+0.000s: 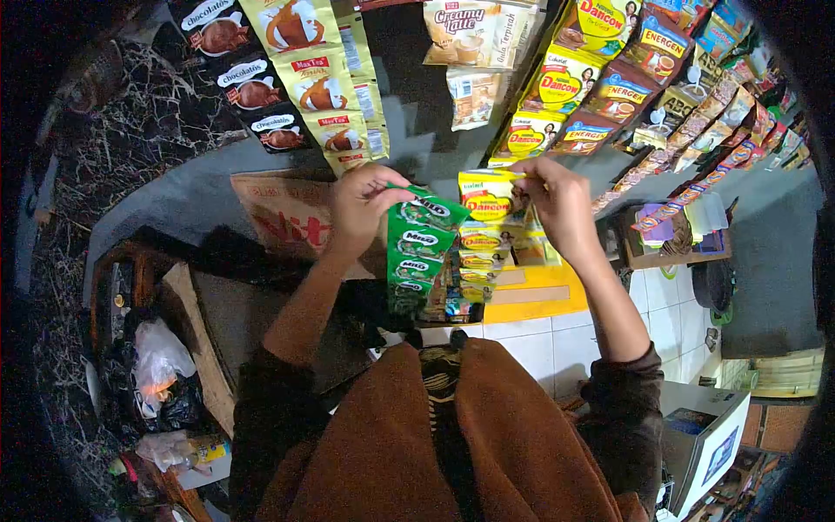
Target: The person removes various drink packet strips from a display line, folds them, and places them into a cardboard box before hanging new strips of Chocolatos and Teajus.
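My left hand (358,209) pinches the top edge of a green strip of Milo sachets (419,240), which hangs down in a chain. My right hand (559,202) is closed on the upper right corner of a yellow strip of Dancow sachets (484,237). The two strips hang side by side in front of my body, their tops close together. Above my hands hang yellow Max Tea sachets (323,94) to the left and another row of Dancow sachets (557,85) to the right.
Chocolatos sachets (249,83), a Creamy Latte pack (465,36) and brown Energen sachets (619,93) hang along the top. A yellow panel (557,283) lies beyond the strips. A white box (711,444) stands at lower right, plastic bags (163,358) at left.
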A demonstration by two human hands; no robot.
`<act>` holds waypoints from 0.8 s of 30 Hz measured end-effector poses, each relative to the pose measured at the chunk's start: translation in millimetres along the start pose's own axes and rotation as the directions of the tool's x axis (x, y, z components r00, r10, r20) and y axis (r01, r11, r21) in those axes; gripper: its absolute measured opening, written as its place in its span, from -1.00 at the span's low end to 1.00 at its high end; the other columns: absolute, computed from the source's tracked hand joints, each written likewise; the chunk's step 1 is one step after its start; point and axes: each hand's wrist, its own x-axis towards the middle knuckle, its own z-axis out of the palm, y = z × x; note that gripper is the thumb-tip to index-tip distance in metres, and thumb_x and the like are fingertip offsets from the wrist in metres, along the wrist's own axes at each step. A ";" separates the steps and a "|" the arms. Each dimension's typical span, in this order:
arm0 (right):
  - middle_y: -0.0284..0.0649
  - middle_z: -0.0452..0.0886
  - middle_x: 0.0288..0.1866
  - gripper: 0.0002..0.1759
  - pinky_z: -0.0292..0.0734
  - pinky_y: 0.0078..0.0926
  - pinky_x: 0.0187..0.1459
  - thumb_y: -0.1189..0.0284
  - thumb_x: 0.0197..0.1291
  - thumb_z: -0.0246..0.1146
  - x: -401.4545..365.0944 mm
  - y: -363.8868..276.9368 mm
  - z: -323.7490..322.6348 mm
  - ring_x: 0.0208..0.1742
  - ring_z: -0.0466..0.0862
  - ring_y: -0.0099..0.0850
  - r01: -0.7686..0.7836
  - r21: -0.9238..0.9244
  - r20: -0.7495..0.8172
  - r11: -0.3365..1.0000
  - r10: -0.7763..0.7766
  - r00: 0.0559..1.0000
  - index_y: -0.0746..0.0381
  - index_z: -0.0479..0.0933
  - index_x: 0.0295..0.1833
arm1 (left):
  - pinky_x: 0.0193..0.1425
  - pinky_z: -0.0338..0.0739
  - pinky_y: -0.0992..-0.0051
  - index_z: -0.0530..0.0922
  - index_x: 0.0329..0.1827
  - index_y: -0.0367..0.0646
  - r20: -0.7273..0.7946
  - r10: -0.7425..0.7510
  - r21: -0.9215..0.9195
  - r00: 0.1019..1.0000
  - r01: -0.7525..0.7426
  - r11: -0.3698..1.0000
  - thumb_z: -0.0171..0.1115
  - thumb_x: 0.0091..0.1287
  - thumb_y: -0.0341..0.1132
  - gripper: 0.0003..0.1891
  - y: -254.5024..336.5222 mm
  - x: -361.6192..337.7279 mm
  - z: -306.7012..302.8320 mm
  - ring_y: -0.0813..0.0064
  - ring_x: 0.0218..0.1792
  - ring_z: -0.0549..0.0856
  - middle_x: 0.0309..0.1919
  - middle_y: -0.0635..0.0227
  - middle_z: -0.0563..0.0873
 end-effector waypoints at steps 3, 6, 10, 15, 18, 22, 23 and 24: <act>-0.03 0.53 -0.51 -0.88 0.43 -0.45 -0.46 0.63 -0.06 0.14 7.8 32.7 28.6 -0.51 0.57 -0.25 -0.079 0.054 -0.043 0.995 0.082 0.996 0.32 0.48 -0.32 | -0.37 0.41 0.70 0.49 -0.46 -0.29 -0.025 -0.046 -0.076 0.999 0.044 0.996 0.18 -0.03 -0.61 -0.91 -31.8 2.0 13.4 0.66 -0.48 0.53 -0.49 0.38 0.57; -0.06 0.54 -0.53 -0.89 0.43 -0.47 -0.47 0.61 -0.04 0.12 13.4 39.0 37.6 -0.52 0.57 -0.28 -0.092 0.029 -0.074 0.995 0.094 0.993 0.30 0.48 -0.32 | -0.33 0.42 0.65 0.48 -0.47 -0.29 -0.082 0.064 0.085 0.995 -0.056 0.995 0.18 -0.06 -0.64 -0.89 -46.8 1.9 26.6 0.64 -0.45 0.53 -0.51 0.35 0.57; -0.12 0.54 -0.53 -0.89 0.42 -0.50 -0.45 0.59 0.02 0.09 14.6 48.4 40.2 -0.50 0.57 -0.38 -0.167 0.199 -0.076 0.966 0.185 0.980 0.31 0.47 -0.29 | -0.28 0.45 0.64 0.46 -0.48 -0.32 -0.103 0.090 -0.005 0.991 -0.091 0.996 0.16 -0.04 -0.66 -0.90 -61.9 -5.3 34.7 0.61 -0.42 0.56 -0.48 0.34 0.56; -0.12 0.53 -0.49 -0.90 0.41 -0.53 -0.44 0.59 0.06 0.06 -5.0 69.2 53.3 -0.50 0.54 -0.45 -0.112 0.231 -0.077 0.967 0.133 0.988 0.32 0.45 -0.28 | -0.33 0.41 0.67 0.48 -0.49 -0.32 -0.187 -0.099 -0.071 0.977 0.087 0.994 0.17 -0.03 -0.63 -0.93 -87.6 -39.2 35.9 0.62 -0.47 0.54 -0.50 0.34 0.56; -0.11 0.54 -0.45 -0.90 0.41 -0.52 -0.41 0.59 0.05 0.07 -15.9 84.0 69.4 -0.47 0.55 -0.40 -0.241 0.291 0.070 0.926 0.231 0.971 0.32 0.45 -0.28 | -0.30 0.41 0.67 0.48 -0.47 -0.31 -0.131 -0.154 -0.124 0.979 0.138 0.983 0.16 -0.01 -0.61 -0.94 -112.2 -51.9 31.3 0.60 -0.43 0.55 -0.51 0.34 0.56; -0.07 0.55 -0.39 -0.90 0.41 -0.46 -0.33 0.63 0.02 0.06 -29.0 91.9 88.9 -0.36 0.56 -0.22 -0.180 0.255 0.187 0.950 0.134 0.973 0.34 0.43 -0.30 | -0.30 0.40 0.62 0.49 -0.50 -0.31 -0.077 -0.147 -0.068 0.986 0.142 0.987 0.18 -0.03 -0.59 -0.94 -146.7 -63.5 36.3 0.58 -0.42 0.54 -0.52 0.33 0.57; -0.07 0.55 -0.39 -0.90 0.41 -0.46 -0.33 0.63 0.02 0.06 -28.8 90.3 90.9 -0.36 0.56 -0.22 -0.180 0.255 0.188 0.950 0.133 0.973 0.34 0.43 -0.30 | -0.30 0.40 0.62 0.49 -0.50 -0.31 -0.079 -0.148 -0.069 0.986 0.142 0.987 0.18 -0.03 -0.59 -0.94 -155.6 -66.3 36.7 0.58 -0.42 0.54 -0.52 0.33 0.57; -0.07 0.54 -0.39 -0.90 0.41 -0.46 -0.32 0.63 0.01 0.05 -29.0 89.2 92.8 -0.36 0.56 -0.22 -0.193 0.210 0.219 0.958 0.146 0.965 0.34 0.43 -0.31 | -0.32 0.39 0.62 0.49 -0.51 -0.31 -0.077 -0.135 -0.028 0.988 0.133 0.991 0.18 -0.04 -0.58 -0.95 -159.5 -68.1 38.2 0.59 -0.44 0.53 -0.52 0.33 0.57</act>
